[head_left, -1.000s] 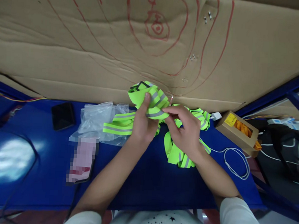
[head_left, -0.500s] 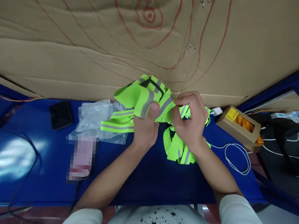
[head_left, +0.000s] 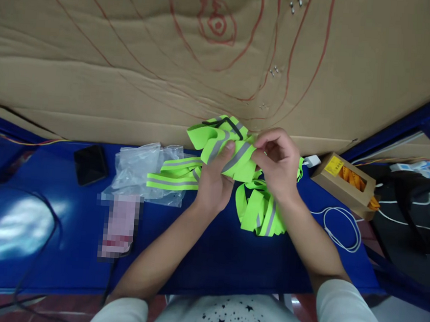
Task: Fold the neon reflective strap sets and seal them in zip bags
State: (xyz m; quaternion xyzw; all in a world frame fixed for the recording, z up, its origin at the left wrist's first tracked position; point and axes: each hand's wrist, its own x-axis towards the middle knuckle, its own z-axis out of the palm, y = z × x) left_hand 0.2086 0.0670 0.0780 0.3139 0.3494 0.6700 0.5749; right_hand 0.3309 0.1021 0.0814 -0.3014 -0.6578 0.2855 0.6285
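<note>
Above the blue table I hold a neon-green reflective strap [head_left: 240, 159] with a grey stripe, gathered in folds. My left hand [head_left: 213, 188] is closed on it, thumb pressed across the top. My right hand [head_left: 281, 168] pinches the strap's right edge between thumb and fingers. A thin black piece [head_left: 233, 126], like a buckle frame, sits at the upper end of the strap. Two green strips with grey lines [head_left: 171, 181] extend left of my left hand. Below my right hand a heap of green reflective strap [head_left: 264, 214] rests on the table.
A clear plastic bag [head_left: 135, 167] and a black phone-like slab [head_left: 90, 165] lie left, with a blurred pinkish item [head_left: 122, 225] nearer me. Right are a coiled white cable [head_left: 343, 229] and a cardboard box with orange contents [head_left: 340, 184]. A cardboard sheet [head_left: 131, 91] stands behind the table.
Both the strap's folds and my left hand have shifted slightly right, and the folds lie flatter. My right hand still pinches the edge, with its fingers slightly lower.
</note>
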